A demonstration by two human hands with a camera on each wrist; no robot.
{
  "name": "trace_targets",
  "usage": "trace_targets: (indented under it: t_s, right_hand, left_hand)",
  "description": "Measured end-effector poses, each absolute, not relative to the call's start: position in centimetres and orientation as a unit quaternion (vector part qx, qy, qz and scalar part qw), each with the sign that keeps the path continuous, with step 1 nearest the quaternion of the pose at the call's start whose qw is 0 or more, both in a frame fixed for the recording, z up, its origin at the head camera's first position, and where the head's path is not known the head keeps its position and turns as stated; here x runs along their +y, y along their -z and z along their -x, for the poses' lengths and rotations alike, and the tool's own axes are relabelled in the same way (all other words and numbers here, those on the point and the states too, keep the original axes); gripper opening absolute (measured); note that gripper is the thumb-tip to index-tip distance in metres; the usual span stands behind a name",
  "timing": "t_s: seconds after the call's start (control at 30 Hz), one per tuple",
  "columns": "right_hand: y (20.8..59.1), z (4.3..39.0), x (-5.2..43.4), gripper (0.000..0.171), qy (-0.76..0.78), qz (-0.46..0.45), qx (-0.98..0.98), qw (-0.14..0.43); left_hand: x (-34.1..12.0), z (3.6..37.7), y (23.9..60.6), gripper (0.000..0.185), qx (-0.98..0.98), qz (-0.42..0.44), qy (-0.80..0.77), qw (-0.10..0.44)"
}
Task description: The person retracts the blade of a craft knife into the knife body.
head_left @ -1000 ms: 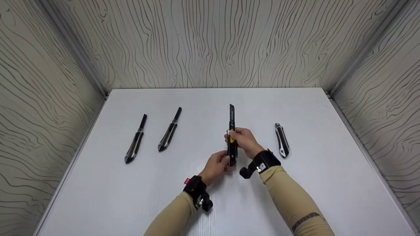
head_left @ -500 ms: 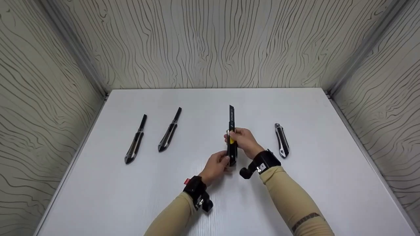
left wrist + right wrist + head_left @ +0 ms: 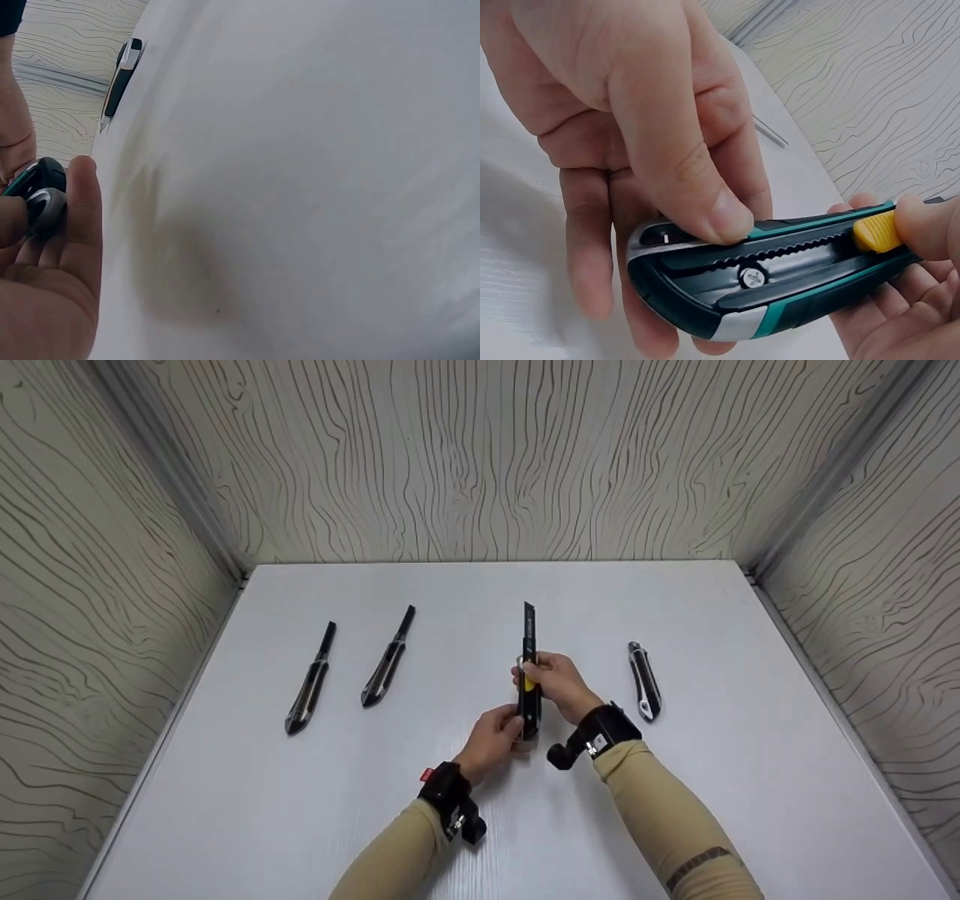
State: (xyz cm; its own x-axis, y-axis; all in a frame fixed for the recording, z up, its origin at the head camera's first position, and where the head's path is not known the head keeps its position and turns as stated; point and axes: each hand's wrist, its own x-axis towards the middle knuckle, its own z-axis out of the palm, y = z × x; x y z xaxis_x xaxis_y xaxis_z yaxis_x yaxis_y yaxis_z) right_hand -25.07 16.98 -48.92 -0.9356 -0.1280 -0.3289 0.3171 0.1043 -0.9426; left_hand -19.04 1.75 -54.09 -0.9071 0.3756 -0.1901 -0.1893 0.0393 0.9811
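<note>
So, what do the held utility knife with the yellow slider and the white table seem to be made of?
The black and teal utility knife looks like matte moulded plastic, with a glossy yellow plastic slider, a bright metal screw and a silvery, probably metal, end cap. The white table looks smooth and satin, perhaps laminate.

Both forearms angled inward over desk middle; left hand (image 3: 495, 739) and right hand (image 3: 559, 682) meeting, fingers curled, thumbs pressing.

Recording booth, white table (image 3: 300, 825), woodgrain-patterned walls (image 3: 487, 457)
</note>
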Motion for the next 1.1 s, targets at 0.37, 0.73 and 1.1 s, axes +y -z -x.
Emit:
trace_targets:
  t_s: [0.37, 0.73, 1.1]
  right_hand:
    - [48.75, 24.96, 16.89, 0.029, 0.671, -0.068, 0.720, 0.166]
    - [48.92, 24.97, 16.94, 0.031, 0.670, -0.059, 0.721, 0.167]
    - [48.84, 25.04, 17.15, 0.033, 0.666, -0.052, 0.723, 0.178]
  left_hand:
    - [1.69, 19.01, 54.11, 0.035, 0.694, -0.070, -0.689, 0.200]
    - [1.60, 19.14, 54.12, 0.034, 0.697, -0.057, -0.685, 0.204]
    - [1.48, 19.09, 54.12, 0.035, 0.681, -0.070, -0.697, 0.214]
